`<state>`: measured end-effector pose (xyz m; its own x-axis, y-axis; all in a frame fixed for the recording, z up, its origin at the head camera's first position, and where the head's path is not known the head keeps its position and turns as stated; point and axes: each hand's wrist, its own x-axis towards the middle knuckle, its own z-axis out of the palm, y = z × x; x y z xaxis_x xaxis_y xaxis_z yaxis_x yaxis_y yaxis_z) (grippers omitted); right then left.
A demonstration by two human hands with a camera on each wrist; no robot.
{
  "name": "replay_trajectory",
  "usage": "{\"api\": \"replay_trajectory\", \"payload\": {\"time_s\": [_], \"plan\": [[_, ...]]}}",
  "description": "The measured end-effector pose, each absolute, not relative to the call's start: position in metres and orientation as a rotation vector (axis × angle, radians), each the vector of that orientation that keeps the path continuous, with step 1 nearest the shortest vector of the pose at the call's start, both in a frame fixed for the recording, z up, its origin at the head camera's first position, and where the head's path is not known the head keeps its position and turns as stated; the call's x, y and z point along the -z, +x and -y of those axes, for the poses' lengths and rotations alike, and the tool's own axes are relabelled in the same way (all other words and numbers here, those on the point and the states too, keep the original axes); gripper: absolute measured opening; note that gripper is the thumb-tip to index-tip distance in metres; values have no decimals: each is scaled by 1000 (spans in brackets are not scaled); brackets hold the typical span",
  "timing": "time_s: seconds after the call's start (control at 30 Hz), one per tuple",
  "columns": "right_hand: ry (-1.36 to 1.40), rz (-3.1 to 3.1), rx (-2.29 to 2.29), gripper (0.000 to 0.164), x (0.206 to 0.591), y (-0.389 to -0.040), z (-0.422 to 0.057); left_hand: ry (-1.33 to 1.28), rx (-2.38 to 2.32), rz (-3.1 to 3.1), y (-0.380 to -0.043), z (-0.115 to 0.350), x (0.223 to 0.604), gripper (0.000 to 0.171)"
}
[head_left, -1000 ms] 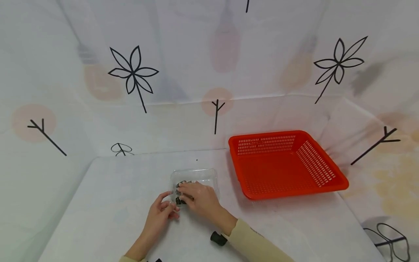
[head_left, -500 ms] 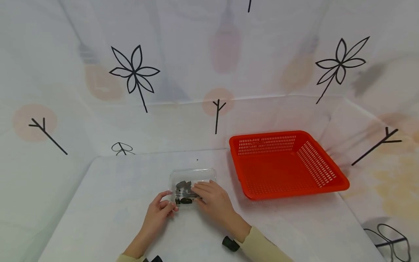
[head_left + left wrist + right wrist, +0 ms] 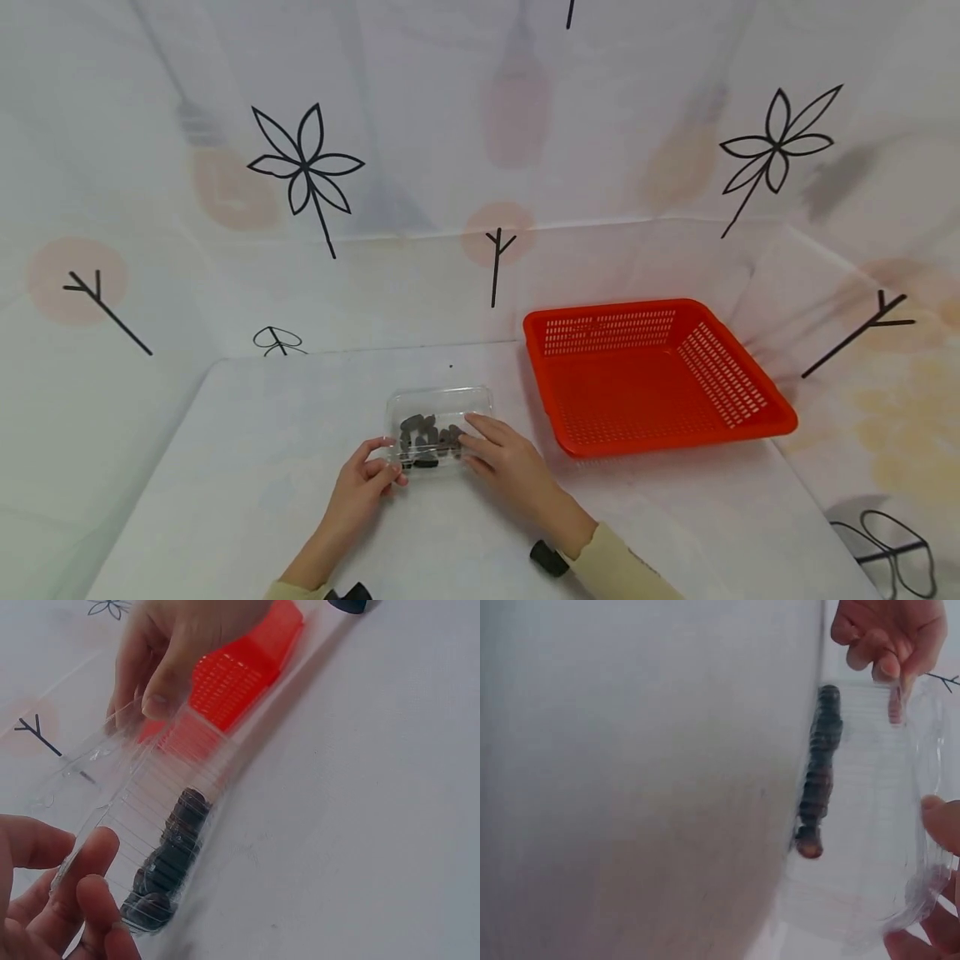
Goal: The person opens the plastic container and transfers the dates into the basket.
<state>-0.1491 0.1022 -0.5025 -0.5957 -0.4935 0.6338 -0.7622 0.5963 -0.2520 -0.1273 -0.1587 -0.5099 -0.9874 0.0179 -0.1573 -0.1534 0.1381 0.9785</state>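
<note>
A clear plastic box (image 3: 401,404) stands on the white table, holding several dark, pebble-like pieces (image 3: 423,437) on its floor. My left hand (image 3: 360,492) pinches the rim at its left side. At the opposite side my right hand (image 3: 517,471) grips the edge. The left wrist view shows the right thumb (image 3: 156,705) against the outer wall, its fingers partly hidden behind the plastic. Through the ribbed wall the dark pieces (image 3: 821,765) appear heaped along the bottom in the right wrist view. The left hand (image 3: 892,634) is at the far end there.
A red plastic basket (image 3: 630,392) with slotted sides stands to the right of the box. White cloth (image 3: 412,192) with black plant drawings hangs behind and around the table (image 3: 247,483). A black wrist device (image 3: 550,558) sits by the right sleeve.
My right hand has drawn back from over the dark pieces to the box's right edge. The pieces now lie more spread out toward the right. My left hand has stayed at the left rim.
</note>
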Motion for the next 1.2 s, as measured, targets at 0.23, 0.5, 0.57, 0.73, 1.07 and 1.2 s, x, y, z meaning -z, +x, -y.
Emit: {"api": "replay_trajectory", "payload": {"time_s": [0.23, 0.5, 0.57, 0.73, 1.07, 1.2], "plan": [[1035, 2282, -660, 42, 501, -149, -106, -81, -1960, -2237, -129, 159, 507, 40], [1056, 2339, -636, 52, 498, -147, -108, -55, -1926, -2233, -133, 164, 508, 41], [1069, 2331, -623, 54, 497, -147, -108, -55, -1931, -2225, -132, 164, 508, 41], [1088, 2328, -592, 54, 493, -150, -108, -42, -1954, -2194, -132, 164, 508, 42], [1067, 2253, -701, 53, 495, -157, -111, -17, -1977, -2192, -132, 163, 508, 39], [1030, 2177, -724, 51, 496, -157, -108, -12, -1977, -2187, -132, 163, 509, 39]]}}
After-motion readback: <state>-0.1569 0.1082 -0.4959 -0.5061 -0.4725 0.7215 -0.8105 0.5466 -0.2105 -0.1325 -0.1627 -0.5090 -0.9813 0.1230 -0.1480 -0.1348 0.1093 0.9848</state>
